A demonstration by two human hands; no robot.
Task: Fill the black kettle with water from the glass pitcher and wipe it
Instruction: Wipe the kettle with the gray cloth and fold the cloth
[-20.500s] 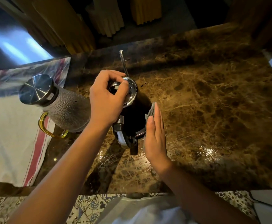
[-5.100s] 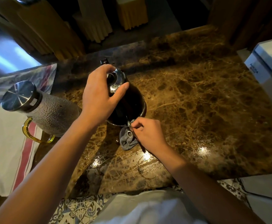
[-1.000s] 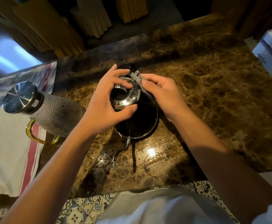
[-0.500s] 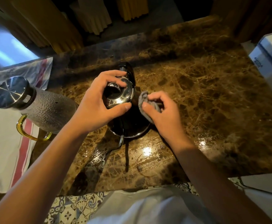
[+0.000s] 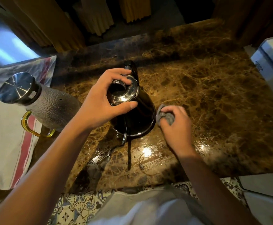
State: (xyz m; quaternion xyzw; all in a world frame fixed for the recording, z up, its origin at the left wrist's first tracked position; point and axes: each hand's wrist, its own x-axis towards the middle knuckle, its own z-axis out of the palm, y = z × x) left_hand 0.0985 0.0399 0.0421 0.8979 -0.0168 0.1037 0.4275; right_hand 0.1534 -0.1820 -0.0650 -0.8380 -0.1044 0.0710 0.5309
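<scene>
Fingers of the left hand (image 5: 100, 103) are curled over the shiny steel lid (image 5: 124, 90) of the black kettle (image 5: 137, 114), thumb on its near rim and fingertips on the far rim, steadying it from above; fingers of the right hand (image 5: 178, 125) are bunched round a small grey cloth (image 5: 165, 115), which sits just beside the kettle's right flank, at its base. The kettle stands upright on the brown marble countertop (image 5: 205, 95), roughly midway along it and nearer the back edge than the front, its spout toward the person and its black handle (image 5: 130, 66) toward the back. The glass pitcher (image 5: 51, 108) (capped with its steel lid) stands to the left, at the countertop's left edge where a striped towel (image 5: 5, 143) lies, so I judge the filling done and the wiping well under way; what remains seems to be the lower right side and perhaps the wet streaks on the countertop in front. Against the view half a second ago, the cloth hand has dropped from the kettle's upper shoulder to its base on the right, while the left hand keeps the same hold on the lid.
</scene>
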